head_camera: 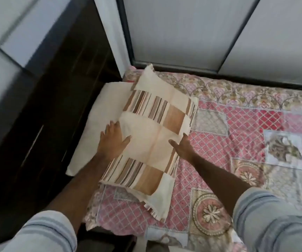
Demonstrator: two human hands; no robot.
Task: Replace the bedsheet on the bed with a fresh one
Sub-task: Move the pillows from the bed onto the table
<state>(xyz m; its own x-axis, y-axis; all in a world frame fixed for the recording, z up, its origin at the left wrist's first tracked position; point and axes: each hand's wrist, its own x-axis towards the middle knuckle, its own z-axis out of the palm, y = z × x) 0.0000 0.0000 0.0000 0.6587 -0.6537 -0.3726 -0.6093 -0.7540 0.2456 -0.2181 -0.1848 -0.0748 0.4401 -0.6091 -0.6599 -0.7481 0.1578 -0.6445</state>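
Note:
A pink patterned bedsheet [233, 142] with floral and lattice patches covers the bed. On its head end lies a cream pillow with brown stripes [157, 117], leaning on a plain cream pillow [93, 128] beside it. My left hand [112, 140] rests flat on the striped pillow's left edge, fingers spread. At the pillow's right edge is my right hand [182, 146], thumb on top and fingers against the side. Whether those fingers curl under the pillow is hidden.
A dark wooden headboard [55, 110] runs along the left of the bed. Grey sliding wardrobe doors [201, 30] with a dark bottom rail stand right behind the bed's far side. A dark object [106, 239] sits by the bed's near edge.

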